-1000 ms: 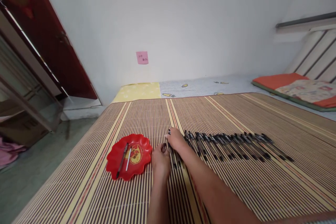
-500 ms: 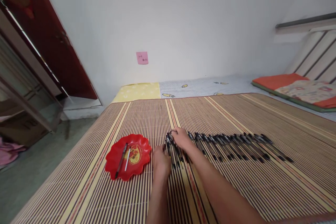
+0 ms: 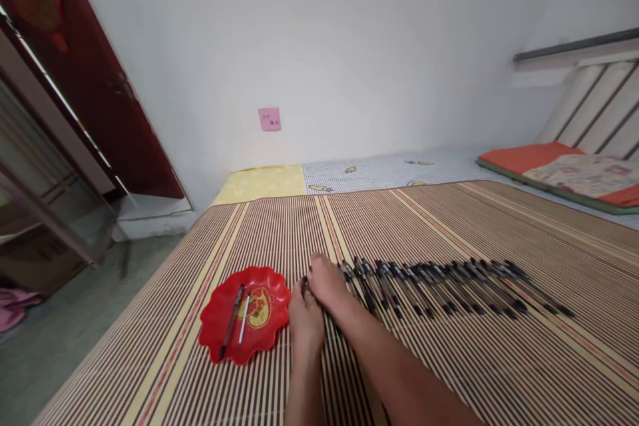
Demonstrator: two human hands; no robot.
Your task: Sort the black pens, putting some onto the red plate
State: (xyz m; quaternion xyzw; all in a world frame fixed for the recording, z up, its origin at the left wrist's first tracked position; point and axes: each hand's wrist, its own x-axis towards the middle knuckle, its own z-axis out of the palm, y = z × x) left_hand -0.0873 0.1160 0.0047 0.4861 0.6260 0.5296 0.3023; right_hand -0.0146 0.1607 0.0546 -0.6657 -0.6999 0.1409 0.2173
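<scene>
A long row of several black pens [image 3: 449,286] lies across a striped bamboo mat [image 3: 449,226]. My right hand [image 3: 327,279] rests on the left end of the row, fingers curled over a pen there. My left hand [image 3: 305,321] sits just beside it, touching it, fingers bent down on the mat near the same pens. What either hand grips is hidden by the fingers. A red scalloped plate [image 3: 219,319] lies left of my hands, with a black pen [image 3: 231,319] and a thin white refill [image 3: 244,319] on it.
The mat covers a bed with a yellow and checked sheet [image 3: 279,180] at the far edge against a white wall with a pink note [image 3: 269,118]. An orange cushion [image 3: 564,166] lies at the far right. A dark red door and floor are left.
My right hand slid left along the row's end and now meets my left hand. The view tilted slightly, so everything sits a little lower.
</scene>
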